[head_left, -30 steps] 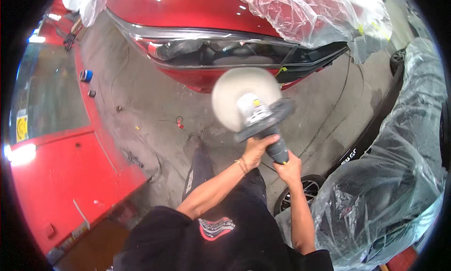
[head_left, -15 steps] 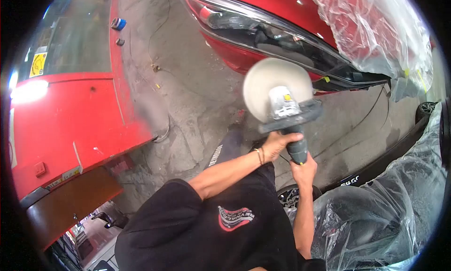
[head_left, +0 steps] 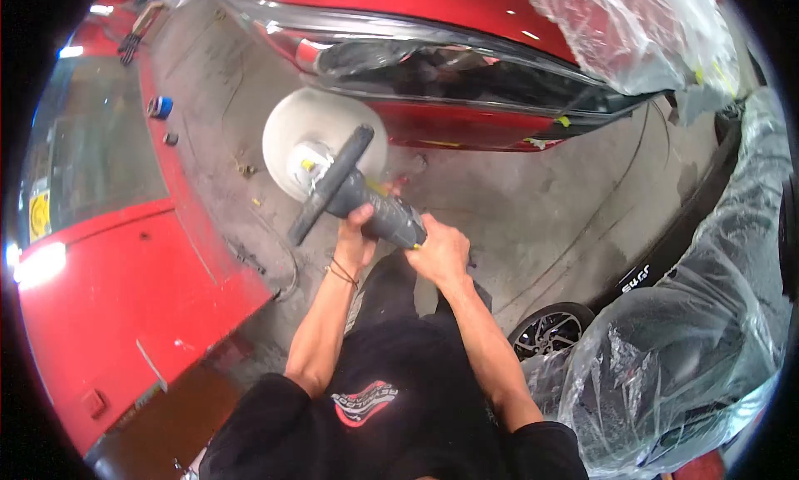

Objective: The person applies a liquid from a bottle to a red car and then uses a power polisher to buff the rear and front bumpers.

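I hold a grey rotary polisher (head_left: 366, 201) in front of me with both hands. Its round cream buffing pad (head_left: 320, 139) faces away, toward the floor and the red car. My left hand (head_left: 356, 230) grips the polisher near the black side handle (head_left: 330, 183). My right hand (head_left: 439, 254) is wrapped around the rear of the grey body. The pad hangs in the air, apart from the red car's bumper and headlight (head_left: 433, 81) ahead.
A red vehicle panel (head_left: 108, 297) stands at the left. A car wrapped in clear plastic sheeting (head_left: 691, 338) and its wheel (head_left: 549, 334) are at the right. More plastic (head_left: 649, 31) covers the red car's hood. Cables and a blue tape roll (head_left: 160, 107) lie on the concrete floor.
The polisher has swung from upright in front of me to the left, tilted, with the pad now further left. My view has turned, and both hands have shifted left with the tool.
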### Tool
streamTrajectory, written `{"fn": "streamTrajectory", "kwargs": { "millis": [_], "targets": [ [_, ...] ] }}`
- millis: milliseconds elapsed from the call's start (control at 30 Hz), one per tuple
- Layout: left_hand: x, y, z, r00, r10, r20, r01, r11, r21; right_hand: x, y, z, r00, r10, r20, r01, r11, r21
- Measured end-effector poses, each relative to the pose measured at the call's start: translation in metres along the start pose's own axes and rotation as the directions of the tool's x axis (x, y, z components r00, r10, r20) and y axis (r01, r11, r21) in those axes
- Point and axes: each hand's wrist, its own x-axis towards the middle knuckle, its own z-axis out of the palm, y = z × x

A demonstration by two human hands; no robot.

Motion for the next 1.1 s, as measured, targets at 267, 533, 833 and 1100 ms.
{"fn": "streamTrajectory", "kwargs": {
  "millis": [267, 533, 833, 1100],
  "targets": [
    [0.004, -0.137, 0.059, 0.965, -0.036, 0.258, -0.038, 0.960, 0.278, -0.062, 0.148, 0.028, 0.926, 0.239, -0.292, -0.103, 0.904, 0.415],
    [0.103, -0.206, 0.106, 0.803, 0.230, 0.550, -0.525, 0.712, 0.467, 0.039, 0.247, 0.137, 0.773, 0.249, -0.584, 0.422, 0.486, 0.765],
    [0.194, -0.152, -0.096, 0.438, 0.562, 0.702, -0.896, 0.335, 0.291, 0.163, 0.181, 0.270, 0.633, -0.237, -0.737, 0.705, 0.570, 0.422],
    [0.191, -0.115, -0.147, 0.508, 0.681, 0.527, -0.668, 0.698, -0.258, 0.166, 0.120, 0.259, 0.667, -0.333, -0.667, 0.518, 0.850, 0.093]
  ]
}}
